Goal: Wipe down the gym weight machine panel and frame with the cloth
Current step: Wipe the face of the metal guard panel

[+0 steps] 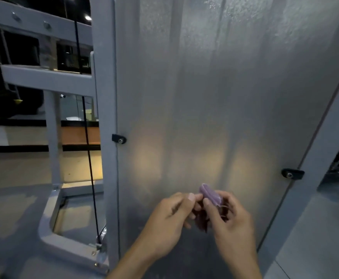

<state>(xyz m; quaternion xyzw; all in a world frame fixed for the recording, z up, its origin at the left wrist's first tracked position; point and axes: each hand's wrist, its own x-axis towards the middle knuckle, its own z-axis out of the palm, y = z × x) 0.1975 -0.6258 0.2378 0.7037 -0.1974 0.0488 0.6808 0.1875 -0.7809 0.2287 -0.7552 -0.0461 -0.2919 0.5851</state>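
A small purple cloth (pixel 211 194), folded into a tight bundle, is held between both hands in front of the lower part of the translucent grey panel (pixel 215 93). My right hand (pixel 231 220) grips the bundle with thumb and fingers curled round it. My left hand (pixel 170 218) pinches its left edge with thumb and fingertips. The grey frame upright (pixel 106 117) runs along the panel's left edge. Neither hand touches the panel.
Two black clips (pixel 119 139) (pixel 292 174) fasten the panel to the frame. A black cable (pixel 88 150) runs down left of the upright to the frame's base (pixel 50 228). A second grey upright (pixel 313 178) stands at the right. Grey floor lies at left.
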